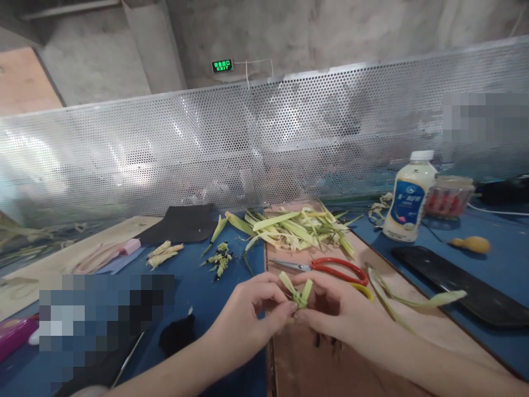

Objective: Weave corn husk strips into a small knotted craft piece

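Between my two hands, in the lower middle of the head view, is a small green knot of folded leaf strips (301,298) with two ends sticking up. My left hand (260,303) pinches it from the left with thumb and fingers. From the other side my right hand (330,303) also pinches it, thumb tips close together. Just beyond lie scissors with red handles (341,267), blades pointing left. A yellow ring-shaped thing (363,290) is partly hidden behind my right hand. Farther back is a pile of pale green leaf strips (293,229).
Small braided green pieces (221,260) and pale bundled pieces (164,253) lie left on the blue surface near a black sheet (177,223). Rightward are a drink bottle (409,198), a red-filled jar (448,198), a small gourd (471,244) and a black tray (458,286). A perforated metal panel (206,149) stands behind.
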Available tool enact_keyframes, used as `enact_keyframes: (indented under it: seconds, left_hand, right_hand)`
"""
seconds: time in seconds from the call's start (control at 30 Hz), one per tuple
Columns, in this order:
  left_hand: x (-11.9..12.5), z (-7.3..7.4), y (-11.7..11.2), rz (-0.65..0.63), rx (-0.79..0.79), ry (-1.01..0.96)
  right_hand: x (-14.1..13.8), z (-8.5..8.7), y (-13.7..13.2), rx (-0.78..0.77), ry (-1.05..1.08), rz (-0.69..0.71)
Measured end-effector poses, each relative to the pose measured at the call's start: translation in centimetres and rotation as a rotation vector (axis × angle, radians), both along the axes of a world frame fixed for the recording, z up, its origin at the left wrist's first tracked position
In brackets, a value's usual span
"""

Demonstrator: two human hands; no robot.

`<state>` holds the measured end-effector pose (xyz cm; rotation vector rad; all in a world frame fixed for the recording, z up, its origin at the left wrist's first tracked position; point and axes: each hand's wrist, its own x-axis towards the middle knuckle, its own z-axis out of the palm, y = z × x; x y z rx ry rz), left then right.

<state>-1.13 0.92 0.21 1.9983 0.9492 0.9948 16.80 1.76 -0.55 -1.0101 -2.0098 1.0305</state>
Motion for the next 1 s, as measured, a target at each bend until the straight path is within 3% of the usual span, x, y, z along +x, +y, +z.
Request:
enact_keyframes:
  seconds: [0.37, 0.67, 1.0]
  left_hand:
    - [-0.07, -0.26, 0.24, -0.006, -0.086, 0.003]
    - [0.0, 0.13, -0.02, -0.071, -0.064, 0.018]
    - [-0.12, 0.31, -0.37, -0.078, -0.029, 0.098]
  right_hand:
    - [-0.3, -0.67, -0.26, -0.192, 0.128, 0.115]
    - [-0.31, -0.2, -0.51, -0.046, 0.105, 0.03]
    - [-0.22, -0.28, -0.83, -0.124, 0.118, 0.045]
